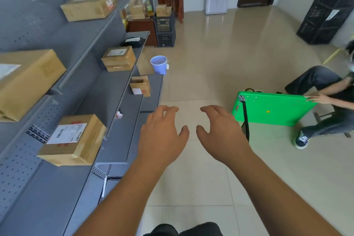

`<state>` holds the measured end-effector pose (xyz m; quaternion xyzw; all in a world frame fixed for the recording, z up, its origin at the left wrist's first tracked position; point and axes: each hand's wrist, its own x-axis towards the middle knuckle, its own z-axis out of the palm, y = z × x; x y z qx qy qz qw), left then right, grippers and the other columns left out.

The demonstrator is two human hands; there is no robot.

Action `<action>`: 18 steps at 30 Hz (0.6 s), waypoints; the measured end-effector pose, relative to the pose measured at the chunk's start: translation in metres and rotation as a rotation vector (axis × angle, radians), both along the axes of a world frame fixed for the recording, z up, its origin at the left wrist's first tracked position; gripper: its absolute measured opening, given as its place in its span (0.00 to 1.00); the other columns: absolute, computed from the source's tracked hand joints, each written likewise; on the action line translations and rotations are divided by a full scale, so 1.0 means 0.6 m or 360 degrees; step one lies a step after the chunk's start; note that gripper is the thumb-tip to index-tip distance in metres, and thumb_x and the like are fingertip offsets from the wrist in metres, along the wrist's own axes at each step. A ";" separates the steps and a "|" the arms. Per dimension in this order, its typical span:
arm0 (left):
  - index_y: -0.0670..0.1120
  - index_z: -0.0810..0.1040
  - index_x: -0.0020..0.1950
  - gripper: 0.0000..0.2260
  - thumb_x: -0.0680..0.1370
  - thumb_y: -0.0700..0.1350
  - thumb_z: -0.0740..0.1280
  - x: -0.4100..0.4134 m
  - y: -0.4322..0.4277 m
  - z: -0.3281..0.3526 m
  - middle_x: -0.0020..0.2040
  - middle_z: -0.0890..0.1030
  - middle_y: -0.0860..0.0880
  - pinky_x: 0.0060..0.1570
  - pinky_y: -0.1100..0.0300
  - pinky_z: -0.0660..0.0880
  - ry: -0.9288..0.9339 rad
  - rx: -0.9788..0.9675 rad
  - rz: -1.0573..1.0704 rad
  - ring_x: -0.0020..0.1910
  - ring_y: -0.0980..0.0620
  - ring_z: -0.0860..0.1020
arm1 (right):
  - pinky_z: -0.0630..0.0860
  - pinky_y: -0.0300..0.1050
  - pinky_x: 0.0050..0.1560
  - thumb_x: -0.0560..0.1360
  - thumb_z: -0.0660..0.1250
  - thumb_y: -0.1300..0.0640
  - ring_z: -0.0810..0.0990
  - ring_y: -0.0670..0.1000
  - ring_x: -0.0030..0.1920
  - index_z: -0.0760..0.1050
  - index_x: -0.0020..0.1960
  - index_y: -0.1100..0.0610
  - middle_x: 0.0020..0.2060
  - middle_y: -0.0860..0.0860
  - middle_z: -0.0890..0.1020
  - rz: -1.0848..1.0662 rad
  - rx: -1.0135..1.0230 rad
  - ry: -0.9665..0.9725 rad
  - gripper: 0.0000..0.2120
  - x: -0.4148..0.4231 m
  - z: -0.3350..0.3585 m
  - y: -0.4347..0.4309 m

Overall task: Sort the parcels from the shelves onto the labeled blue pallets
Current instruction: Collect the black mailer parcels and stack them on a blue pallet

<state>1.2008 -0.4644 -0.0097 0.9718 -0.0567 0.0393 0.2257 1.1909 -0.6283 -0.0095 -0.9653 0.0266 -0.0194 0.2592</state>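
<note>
Green tabletop (272,110), perhaps, beyond right hand (220,132)

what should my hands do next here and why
Probably reach both hands left to the white-labelled parcel, the nearest one on the shelves. The left hand and right hand hang over the floor, fingers loosely curled, holding nothing, so a pickup comes first. No blue pallet is in view.
</note>
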 end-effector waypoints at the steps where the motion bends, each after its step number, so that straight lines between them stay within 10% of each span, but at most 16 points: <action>1: 0.53 0.69 0.76 0.25 0.80 0.57 0.66 0.029 0.000 -0.004 0.74 0.68 0.54 0.66 0.50 0.72 0.0005 -0.0005 0.0014 0.72 0.49 0.69 | 0.70 0.53 0.69 0.79 0.65 0.49 0.70 0.55 0.71 0.68 0.75 0.49 0.74 0.47 0.70 0.0015 -0.0013 0.0012 0.26 0.030 -0.002 -0.001; 18: 0.53 0.68 0.76 0.25 0.80 0.56 0.65 0.629 0.025 -0.019 0.73 0.69 0.53 0.66 0.50 0.70 -0.0020 0.0066 -0.0110 0.72 0.48 0.68 | 0.66 0.51 0.68 0.79 0.64 0.48 0.67 0.53 0.72 0.67 0.75 0.47 0.74 0.45 0.68 -0.0128 -0.0059 0.0026 0.25 0.604 -0.005 0.035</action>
